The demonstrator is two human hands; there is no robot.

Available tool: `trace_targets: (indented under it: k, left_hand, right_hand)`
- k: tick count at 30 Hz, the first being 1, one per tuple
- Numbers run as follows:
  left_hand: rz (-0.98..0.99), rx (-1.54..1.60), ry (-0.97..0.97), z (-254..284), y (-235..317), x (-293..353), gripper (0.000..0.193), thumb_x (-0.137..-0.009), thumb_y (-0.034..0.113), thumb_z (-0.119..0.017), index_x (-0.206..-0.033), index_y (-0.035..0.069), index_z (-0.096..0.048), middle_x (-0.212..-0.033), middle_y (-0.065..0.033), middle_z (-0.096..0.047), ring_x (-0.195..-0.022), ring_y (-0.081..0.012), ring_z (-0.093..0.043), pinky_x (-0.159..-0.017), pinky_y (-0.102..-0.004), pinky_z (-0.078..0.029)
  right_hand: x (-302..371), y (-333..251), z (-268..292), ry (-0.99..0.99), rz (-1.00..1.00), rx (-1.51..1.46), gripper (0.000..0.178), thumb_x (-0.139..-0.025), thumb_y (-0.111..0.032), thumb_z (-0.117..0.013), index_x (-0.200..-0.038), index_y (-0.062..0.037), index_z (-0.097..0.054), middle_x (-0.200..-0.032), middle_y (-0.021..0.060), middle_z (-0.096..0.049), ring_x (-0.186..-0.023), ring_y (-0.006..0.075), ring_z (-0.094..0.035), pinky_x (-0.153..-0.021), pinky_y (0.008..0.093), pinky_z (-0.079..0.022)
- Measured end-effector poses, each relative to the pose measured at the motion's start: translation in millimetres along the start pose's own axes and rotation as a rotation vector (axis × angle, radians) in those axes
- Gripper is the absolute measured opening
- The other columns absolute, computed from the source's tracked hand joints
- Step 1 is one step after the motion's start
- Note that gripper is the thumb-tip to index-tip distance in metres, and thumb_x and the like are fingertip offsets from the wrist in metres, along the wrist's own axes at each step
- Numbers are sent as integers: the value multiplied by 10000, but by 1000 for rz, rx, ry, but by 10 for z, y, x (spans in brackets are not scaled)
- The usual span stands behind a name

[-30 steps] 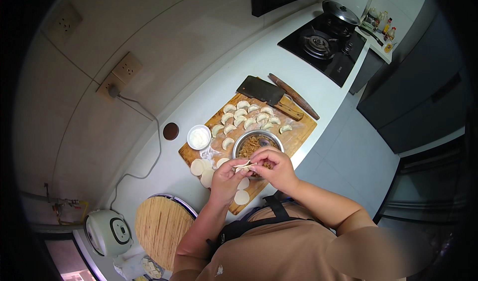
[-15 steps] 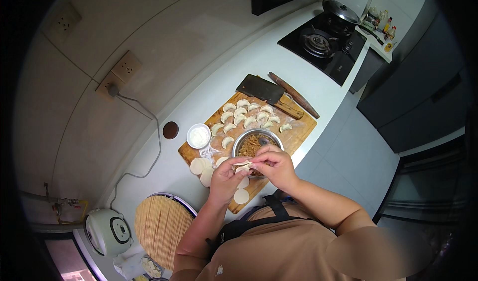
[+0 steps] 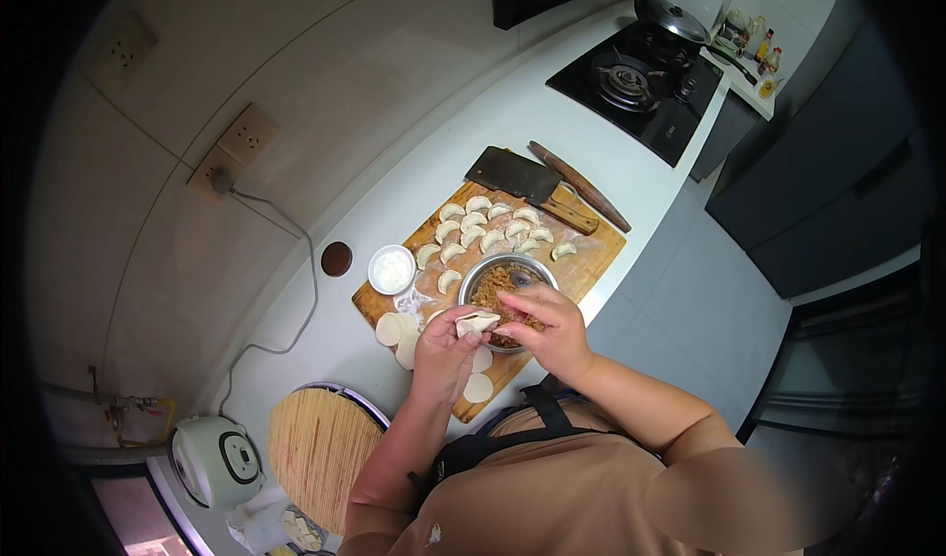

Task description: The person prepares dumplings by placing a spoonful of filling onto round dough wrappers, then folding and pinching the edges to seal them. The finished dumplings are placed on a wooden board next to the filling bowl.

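Note:
Between the fingers of my left hand [image 3: 445,347] is a half-folded dumpling [image 3: 478,323], its wrapper bent over. My right hand [image 3: 548,329] is just right of it, thumb and fingers parted, with nothing seen between them. Both hands hover over the near side of a steel bowl [image 3: 553,282] of brown minced filling [image 3: 493,285], in which a spoon partly shows. Flat round wrappers [image 3: 478,389] lie near my left hand, some hidden beneath it. Several finished dumplings [image 3: 490,240] rest in rows beyond the bowl on the wooden board [image 3: 591,258].
A cleaver [image 3: 514,176] and rolling pin [image 3: 581,188] lie at the board's far edge. Left stand a white bowl of flour [image 3: 391,269] and a brown lid [image 3: 336,259]. A round slatted mat [image 3: 320,457] and rice cooker [image 3: 217,460] are near left; a gas hob [image 3: 641,88] with a lidded pan [image 3: 672,19] is far right.
My right hand's fingers have come off the dumpling and spread apart. The dumpling stays in my left hand, tipped so that its folded side shows more.

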State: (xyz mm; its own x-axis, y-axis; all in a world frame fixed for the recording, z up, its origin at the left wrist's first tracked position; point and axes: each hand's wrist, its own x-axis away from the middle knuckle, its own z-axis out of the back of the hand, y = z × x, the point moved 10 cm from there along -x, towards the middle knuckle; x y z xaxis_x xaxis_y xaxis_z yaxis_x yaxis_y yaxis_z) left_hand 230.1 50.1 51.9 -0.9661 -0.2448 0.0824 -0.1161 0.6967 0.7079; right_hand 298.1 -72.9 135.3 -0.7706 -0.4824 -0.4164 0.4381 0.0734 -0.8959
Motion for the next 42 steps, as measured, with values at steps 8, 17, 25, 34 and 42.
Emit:
trace_targets:
  k: [8,17,25,34,42]
  left_hand:
    - [36,83,-36,-47,-81,7,316,-802,-61,-592,-1106,-17,-518,-1071,-131,-573,-984,-215,-574,-839,-310,-490]
    - [-35,-159,11,-34,22,1,317,-791,-112,-568,-1096,-37,-524,-1066,-122,-577,-981,-196,-580,-852,-287,-483]
    - [-104,-513,-2,-130,120,30,399,-785,-127,-567,-1160,-34,-466,-1113,-126,-554,-1022,-167,-556,-874,-272,-468]
    - [-148,-520,-35,-178,167,57,466,-783,-116,-575,-1203,-23,-396,-1125,-149,-545,-1049,-183,-541,-890,-276,-463]
    - [-155,-594,-54,-176,140,68,500,-793,-90,-588,-1247,-33,-385,-1156,-168,-543,-1055,-198,-549,-886,-286,-466]
  right_hand:
    - [58,240,-84,-37,-131,-208,166,-729,10,-668,-895,-3,-665,-835,94,-616,-734,180,-587,-645,260,-466]
    - [-21,-137,-34,-64,192,262,231,-717,-75,-702,-939,-29,-655,-850,112,-610,-748,253,-576,-667,307,-467]
    - [-89,-106,-113,-169,134,197,275,-688,-114,-724,-954,-71,-670,-859,82,-596,-789,250,-565,-700,323,-459]
    - [-93,-95,-152,-216,158,154,195,-687,-94,-722,-877,-77,-683,-830,61,-598,-755,233,-559,-677,313,-455]
    - [-47,-339,-136,-160,442,318,209,-686,-103,-714,-883,-57,-663,-800,64,-590,-722,236,-546,-643,331,-450]
